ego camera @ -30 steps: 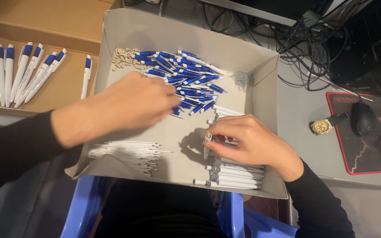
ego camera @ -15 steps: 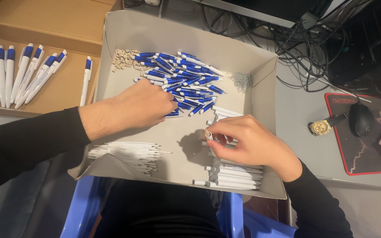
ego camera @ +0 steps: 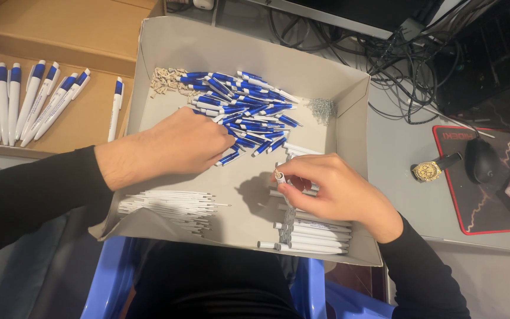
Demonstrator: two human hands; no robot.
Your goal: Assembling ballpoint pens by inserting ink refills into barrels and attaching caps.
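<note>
A row of finished pens (ego camera: 28, 100) lies beyond the left hand (ego camera: 175, 145) reaching, fingers curled, into many blue pen halves (ego camera: 240, 106), while the right hand (ego camera: 332, 189) pinches a white barrel (ego camera: 283, 184).

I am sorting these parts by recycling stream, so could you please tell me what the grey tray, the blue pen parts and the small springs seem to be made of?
Grey tray: likely matte cardboard, judging by its folded walls and dull surface.
Blue pen parts: apparently glossy moulded plastic, with smooth blue and white sections.
Small springs: probably bare metal wire, silvery and finely coiled, though too small to be sure.
</note>
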